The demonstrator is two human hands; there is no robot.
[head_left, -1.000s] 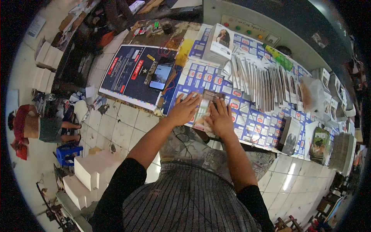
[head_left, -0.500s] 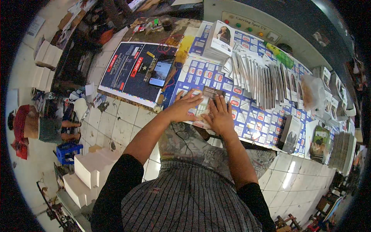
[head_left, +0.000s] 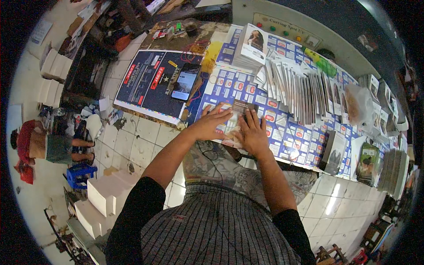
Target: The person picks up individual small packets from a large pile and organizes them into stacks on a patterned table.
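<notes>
Hands lie flat on a small printed card near the front edge of the table. Left hand presses at 9 o'clock of the card, with fingers spread toward 2 o'clock; right hand covers its 3 o'clock side. Neither grip is closed: both palms are open and pressing down, holding nothing between the fingers.

I judge the card to be thin, light and a little glossy, so it can slide easily and can bend or crease. It seems best to take it by the free edge at 12 o'clock, or to pinch one corner, because the middle is under the palms.

At 12 o'clock from the hands the table is covered with a large blue printed sheet. A long row of upright cards stands at 1 o'clock, and a smartphone lies on a dark poster at 11 o'clock. A clear plastic bag is at 2 o'clock.

The floor is of pale tiles. White boxes stand at 8 o'clock, and another person sits on the floor at 9 o'clock, well apart.
</notes>
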